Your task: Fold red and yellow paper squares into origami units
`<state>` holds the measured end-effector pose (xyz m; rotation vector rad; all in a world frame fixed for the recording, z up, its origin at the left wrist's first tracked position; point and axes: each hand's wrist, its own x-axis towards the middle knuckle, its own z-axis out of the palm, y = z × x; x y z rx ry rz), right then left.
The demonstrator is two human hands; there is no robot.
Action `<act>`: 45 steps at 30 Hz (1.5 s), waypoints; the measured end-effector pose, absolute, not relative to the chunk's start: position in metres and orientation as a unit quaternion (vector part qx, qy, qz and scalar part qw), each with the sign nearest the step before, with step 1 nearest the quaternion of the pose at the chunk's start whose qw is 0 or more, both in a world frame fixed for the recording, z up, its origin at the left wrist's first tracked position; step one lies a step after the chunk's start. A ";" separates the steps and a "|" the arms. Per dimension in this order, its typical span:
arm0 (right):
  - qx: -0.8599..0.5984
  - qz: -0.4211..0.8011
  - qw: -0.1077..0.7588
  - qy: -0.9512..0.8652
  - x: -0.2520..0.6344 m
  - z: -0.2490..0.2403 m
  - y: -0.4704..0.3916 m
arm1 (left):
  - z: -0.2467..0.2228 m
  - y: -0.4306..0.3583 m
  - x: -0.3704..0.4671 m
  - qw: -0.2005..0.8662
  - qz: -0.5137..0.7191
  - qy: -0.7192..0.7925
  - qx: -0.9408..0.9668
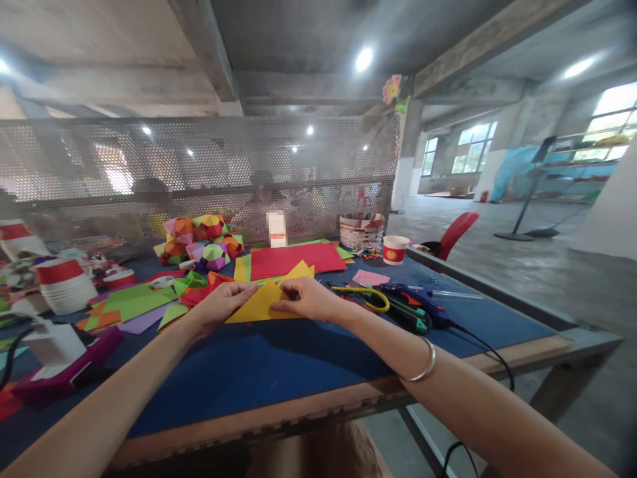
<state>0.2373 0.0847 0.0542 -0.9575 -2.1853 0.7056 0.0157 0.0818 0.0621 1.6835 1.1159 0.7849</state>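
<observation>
A sheet of yellow paper (261, 304), partly folded with a pointed corner sticking up, lies between my hands over the blue tabletop. My left hand (219, 305) pinches its left side between thumb and fingers. My right hand (306, 299) has its fingers curled onto the right side, with the thumb low against the sheet. Just behind lies a stack of red paper (298, 260) on green and yellow sheets. Red and green folded paper pieces (196, 289) sit beside my left hand. Yellow-handled scissors (382, 302) lie close to my right wrist.
A glue gun (423, 302) with a cord and a green-black cutter (405, 315) lie on the right. Behind them stand a paper cup (395, 251) and a woven basket (361, 232). Colourful paper balls (202, 242), stacked cups (64, 285) and a purple power strip (70, 368) occupy the left.
</observation>
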 end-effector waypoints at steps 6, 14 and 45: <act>-0.360 0.271 0.338 -0.826 0.236 0.051 0.086 | 0.059 0.082 0.014 0.509 0.283 0.426 0.692; -0.339 0.306 0.364 -0.812 0.234 0.047 0.087 | 0.058 0.080 0.014 0.517 0.268 0.416 0.698; -0.341 0.268 0.409 -0.803 0.235 0.039 0.090 | 0.057 0.081 0.015 0.567 0.317 0.411 0.640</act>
